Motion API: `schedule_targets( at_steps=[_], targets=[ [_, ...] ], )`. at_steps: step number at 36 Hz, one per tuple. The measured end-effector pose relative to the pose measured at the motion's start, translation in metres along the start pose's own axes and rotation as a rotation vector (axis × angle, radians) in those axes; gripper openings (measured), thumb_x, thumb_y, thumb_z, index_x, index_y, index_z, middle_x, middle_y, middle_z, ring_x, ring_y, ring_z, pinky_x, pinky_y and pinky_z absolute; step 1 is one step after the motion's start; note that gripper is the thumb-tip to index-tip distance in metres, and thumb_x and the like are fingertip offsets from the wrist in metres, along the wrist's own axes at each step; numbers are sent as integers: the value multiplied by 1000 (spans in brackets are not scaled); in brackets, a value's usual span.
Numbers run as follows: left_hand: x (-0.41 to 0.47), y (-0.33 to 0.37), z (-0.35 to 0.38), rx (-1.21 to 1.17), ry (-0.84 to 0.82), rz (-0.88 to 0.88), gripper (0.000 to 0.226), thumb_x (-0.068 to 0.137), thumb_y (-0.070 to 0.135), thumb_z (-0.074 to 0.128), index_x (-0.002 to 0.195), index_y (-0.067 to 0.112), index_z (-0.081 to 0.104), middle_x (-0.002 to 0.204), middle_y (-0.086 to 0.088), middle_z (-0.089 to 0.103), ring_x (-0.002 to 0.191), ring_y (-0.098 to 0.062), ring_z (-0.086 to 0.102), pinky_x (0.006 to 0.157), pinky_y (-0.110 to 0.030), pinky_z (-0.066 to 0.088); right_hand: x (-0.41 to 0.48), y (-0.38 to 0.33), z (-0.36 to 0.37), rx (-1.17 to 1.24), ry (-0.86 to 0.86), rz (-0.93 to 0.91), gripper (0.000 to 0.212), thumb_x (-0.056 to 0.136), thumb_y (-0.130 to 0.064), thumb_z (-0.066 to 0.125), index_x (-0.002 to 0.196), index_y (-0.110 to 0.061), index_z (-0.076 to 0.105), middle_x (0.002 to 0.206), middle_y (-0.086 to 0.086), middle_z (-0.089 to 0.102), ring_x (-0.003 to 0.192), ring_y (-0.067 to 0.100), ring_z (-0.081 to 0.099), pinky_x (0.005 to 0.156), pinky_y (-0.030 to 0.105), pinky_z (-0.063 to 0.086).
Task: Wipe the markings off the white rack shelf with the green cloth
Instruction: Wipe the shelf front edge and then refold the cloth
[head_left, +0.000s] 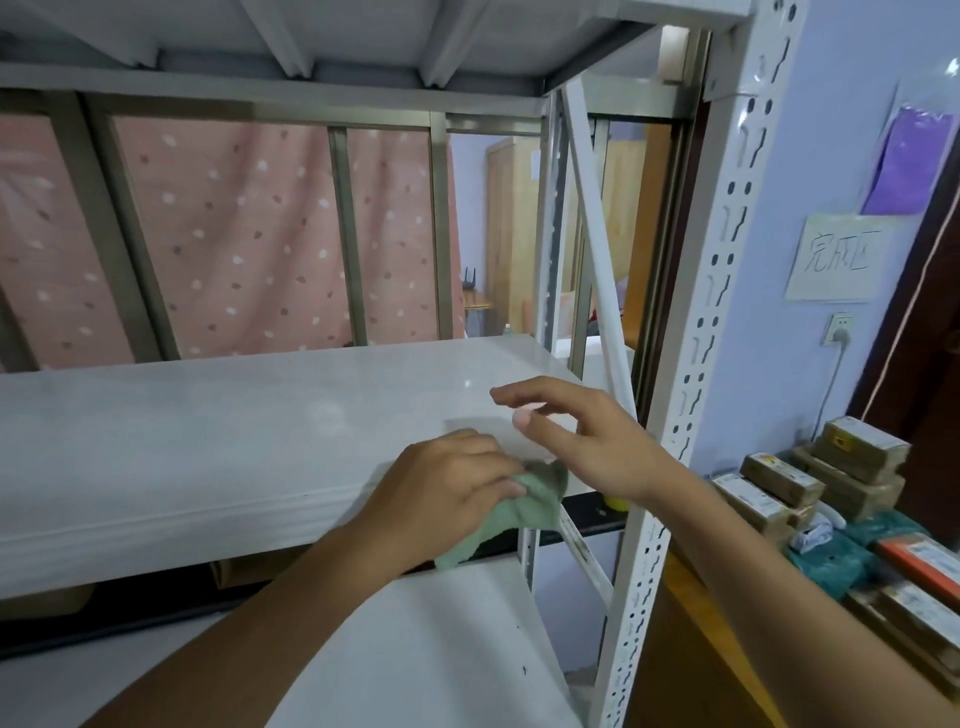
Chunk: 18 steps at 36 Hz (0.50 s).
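The white rack shelf (208, 431) runs across the middle of the head view, its surface pale and glossy. My left hand (447, 488) presses the green cloth (519, 514) down at the shelf's front right corner, and part of the cloth hangs over the front edge. My right hand (582, 436) hovers just above the shelf to the right of the cloth, fingers spread and holding nothing. No markings show on the visible shelf surface near the hands.
A perforated white upright (701, 332) and a diagonal brace (597, 249) stand right of my hands. A lower white shelf (441, 649) lies below. Stacked boxes (831, 483) sit on a wooden surface at the right. A pink dotted curtain (234, 234) hangs behind the rack.
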<state>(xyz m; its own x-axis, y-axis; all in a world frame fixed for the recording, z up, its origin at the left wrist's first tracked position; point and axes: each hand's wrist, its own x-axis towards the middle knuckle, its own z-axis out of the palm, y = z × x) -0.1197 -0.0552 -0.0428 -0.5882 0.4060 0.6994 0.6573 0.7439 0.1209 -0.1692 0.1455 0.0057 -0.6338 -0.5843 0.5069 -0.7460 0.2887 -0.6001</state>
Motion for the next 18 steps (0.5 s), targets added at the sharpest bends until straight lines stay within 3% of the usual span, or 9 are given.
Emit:
schedule_targets(
  at_steps=[3,6,12,18],
  targets=[
    [17,3,-5,-85,1,-129,19,90,26,66,103,29,80,90,12,72,83,-11,64,74,-35,56,-9,-4,-14,-169,-136,-46,42,91,-44,65,130,-28,60,124,-19,63,117,5,57,97,32,47],
    [37,6,-9,-216,13,-255,15,88,27,77,102,28,81,89,12,72,83,-9,66,79,-34,54,-12,-6,-23,-296,-133,-66,50,85,-45,73,130,-29,58,115,-19,65,105,4,60,90,31,50],
    [57,16,-10,-279,-9,-311,19,83,22,86,101,22,83,85,16,69,81,5,62,73,-8,41,-12,4,-37,-364,-39,-24,42,83,-35,77,122,-28,64,104,-13,70,92,11,63,83,37,50],
    [51,24,-12,-383,-147,-384,42,77,19,91,115,29,77,105,15,74,97,-1,67,87,-18,54,-16,10,-47,-289,27,4,32,80,-28,82,110,-27,72,93,-9,71,84,12,65,78,35,53]
  ],
)
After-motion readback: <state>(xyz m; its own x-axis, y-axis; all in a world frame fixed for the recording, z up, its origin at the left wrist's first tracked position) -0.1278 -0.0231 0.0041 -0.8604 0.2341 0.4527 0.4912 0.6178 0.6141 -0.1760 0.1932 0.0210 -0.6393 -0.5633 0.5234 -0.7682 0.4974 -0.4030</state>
